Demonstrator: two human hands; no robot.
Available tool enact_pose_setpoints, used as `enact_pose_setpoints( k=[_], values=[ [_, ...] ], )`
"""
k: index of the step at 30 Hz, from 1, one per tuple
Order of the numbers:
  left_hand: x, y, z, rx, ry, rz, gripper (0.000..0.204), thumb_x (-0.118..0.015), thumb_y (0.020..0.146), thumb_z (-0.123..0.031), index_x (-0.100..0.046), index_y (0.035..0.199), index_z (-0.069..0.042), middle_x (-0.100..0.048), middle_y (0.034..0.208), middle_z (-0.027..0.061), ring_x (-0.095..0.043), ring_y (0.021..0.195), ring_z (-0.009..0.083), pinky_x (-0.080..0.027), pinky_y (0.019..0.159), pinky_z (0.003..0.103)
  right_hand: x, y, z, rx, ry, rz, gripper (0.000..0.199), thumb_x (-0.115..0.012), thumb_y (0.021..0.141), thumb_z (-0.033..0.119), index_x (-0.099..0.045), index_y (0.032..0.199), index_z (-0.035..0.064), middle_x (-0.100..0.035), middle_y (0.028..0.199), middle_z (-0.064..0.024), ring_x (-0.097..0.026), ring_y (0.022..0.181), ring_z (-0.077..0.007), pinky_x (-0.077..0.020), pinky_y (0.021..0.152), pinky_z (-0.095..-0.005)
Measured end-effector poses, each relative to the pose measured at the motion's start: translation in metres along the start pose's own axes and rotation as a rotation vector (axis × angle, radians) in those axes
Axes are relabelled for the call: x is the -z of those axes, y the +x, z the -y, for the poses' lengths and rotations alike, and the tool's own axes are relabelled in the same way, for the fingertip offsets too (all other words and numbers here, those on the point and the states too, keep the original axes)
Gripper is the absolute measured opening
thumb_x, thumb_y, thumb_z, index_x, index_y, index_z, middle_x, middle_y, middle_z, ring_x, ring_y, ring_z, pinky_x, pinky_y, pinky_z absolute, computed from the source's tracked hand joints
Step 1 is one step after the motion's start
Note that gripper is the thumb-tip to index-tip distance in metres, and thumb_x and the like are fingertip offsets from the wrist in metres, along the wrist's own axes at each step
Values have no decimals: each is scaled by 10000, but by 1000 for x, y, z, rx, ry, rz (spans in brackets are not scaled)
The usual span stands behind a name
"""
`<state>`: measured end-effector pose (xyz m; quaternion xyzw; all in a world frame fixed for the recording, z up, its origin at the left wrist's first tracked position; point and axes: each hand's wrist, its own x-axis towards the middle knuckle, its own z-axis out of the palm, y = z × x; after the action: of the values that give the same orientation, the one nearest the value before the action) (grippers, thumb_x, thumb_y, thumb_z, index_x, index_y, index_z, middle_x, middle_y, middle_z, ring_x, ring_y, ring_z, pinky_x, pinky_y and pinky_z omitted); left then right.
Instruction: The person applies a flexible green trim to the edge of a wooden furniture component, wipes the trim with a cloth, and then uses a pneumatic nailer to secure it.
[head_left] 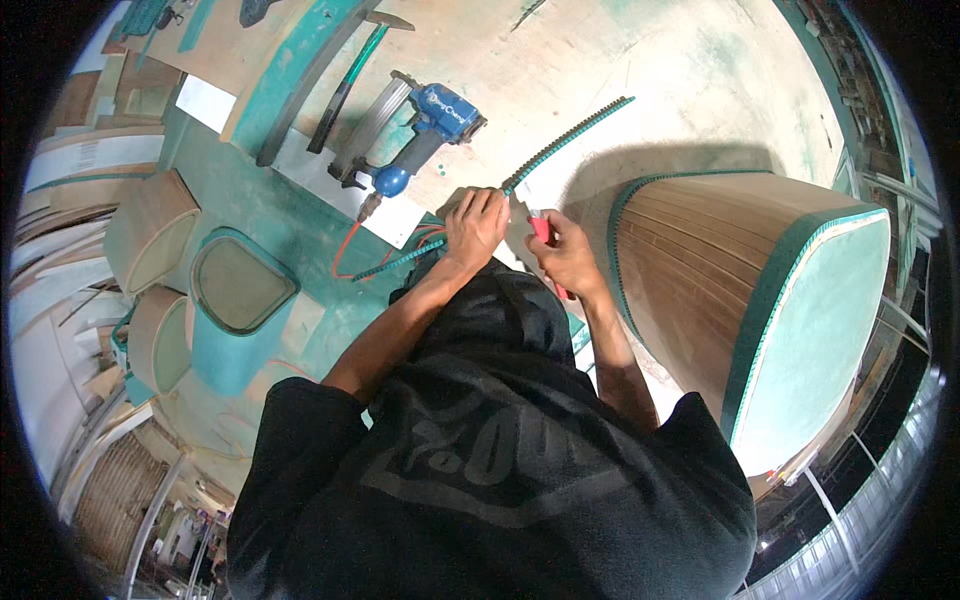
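Observation:
My left hand [475, 228] is closed around a long, narrow toothed strip [565, 142], green along one side and brown along the other. One end of the strip curves away over the bench toward the far right. Its other end emerges on the near left of the hand, above the floor. Close beside it, my right hand [568, 258] grips red-handled pliers [542, 230], their grey head pointing toward the strip. My fingers partly cover the tool, so I cannot tell whether its jaws touch the strip.
A blue air stapler [445, 115] lies on the bench [700, 70], with an orange hose [347, 245] running from it. Behind it is a hammer [365, 60]. A large curved wooden shell [690, 235] with green toothed edging stands at right. More curved wooden forms [150, 230] stand at left.

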<state>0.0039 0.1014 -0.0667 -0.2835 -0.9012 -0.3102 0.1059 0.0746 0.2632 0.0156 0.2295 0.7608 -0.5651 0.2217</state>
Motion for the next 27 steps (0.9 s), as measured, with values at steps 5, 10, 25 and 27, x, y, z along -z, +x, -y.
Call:
enact_pose_setpoints(
  k=[5,10,25,27],
  values=[
    [-1,1,-1,10,-21,13,102,-686,872,-125,-651,915,-39,-637,877,71,-633,816,250,-552,621,378,-13,12,-17,282,-381,-156,217,-507,983,204,-534,1101,24,-658,837,-276,-618,779,-520,-489,694,-551],
    [0,0,3,-15,-43,43,123,-688,867,-110,-641,932,-18,-648,900,93,-633,836,266,-560,651,376,-12,8,18,44,-522,-98,205,-478,1013,231,-487,1103,47,-672,878,-285,-643,815,-508,-486,701,-577],
    [-2,-3,-2,64,-68,94,149,-667,877,-89,-658,984,15,-669,934,142,-637,871,325,-541,747,423,-16,6,29,-31,-747,-28,204,-479,979,191,-502,1097,26,-688,940,-274,-670,877,-480,-527,770,-570],
    [-2,-4,-1,66,-57,104,155,-665,882,-97,-656,988,16,-669,935,141,-638,874,323,-542,746,422,-16,6,33,-31,-773,-25,205,-479,966,166,-506,1110,23,-689,954,-268,-676,887,-470,-536,779,-558]
  ],
)
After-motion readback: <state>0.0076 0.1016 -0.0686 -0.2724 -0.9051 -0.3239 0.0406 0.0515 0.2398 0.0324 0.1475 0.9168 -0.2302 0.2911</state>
